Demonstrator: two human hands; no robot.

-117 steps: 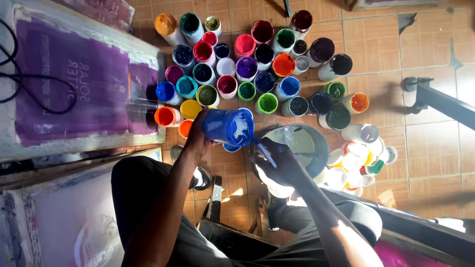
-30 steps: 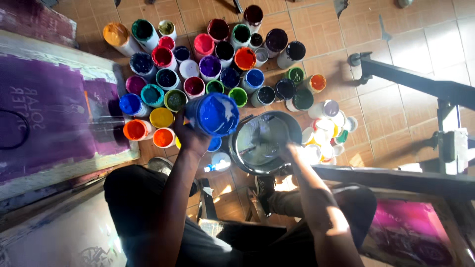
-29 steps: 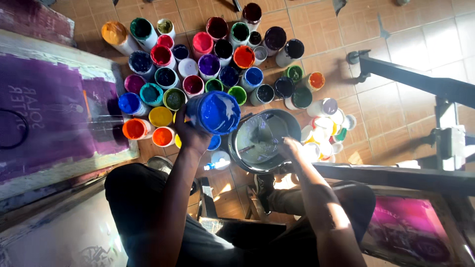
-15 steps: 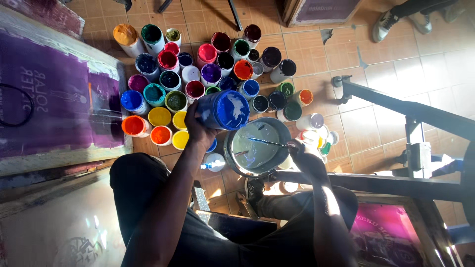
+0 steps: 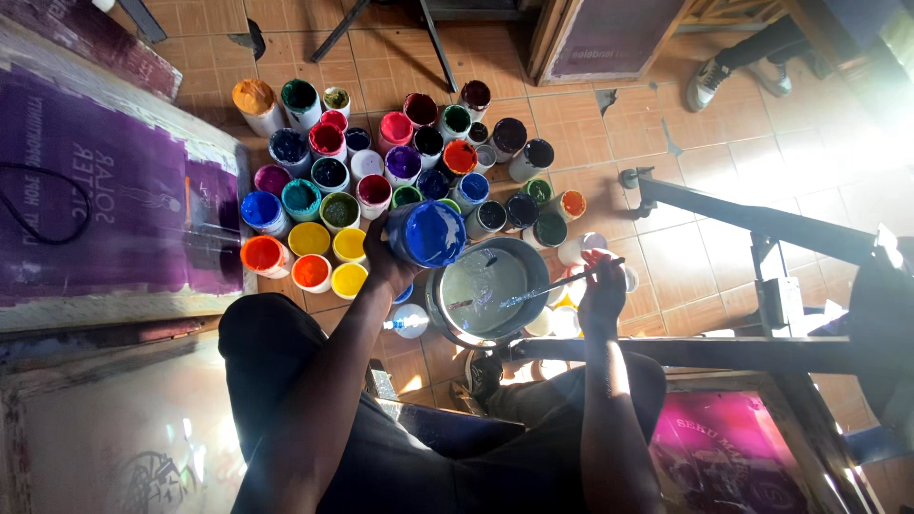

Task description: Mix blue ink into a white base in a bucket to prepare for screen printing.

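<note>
Paint pots (image 5: 381, 162) of many colours stand packed together on the tiled floor (image 5: 724, 124). The person's left hand (image 5: 386, 257) is wrapped tight around a tub of blue paint (image 5: 428, 233), tipped on its side so its open mouth faces up at us, just beside the rim of a big metal bowl (image 5: 486, 290). The right hand (image 5: 602, 290) is closed on a thin stick (image 5: 562, 283) (its far end reaches into the bowl). A purple printing screen (image 5: 105, 200) lies to the left. Another pink one (image 5: 724, 447) sits low on the right.
</note>
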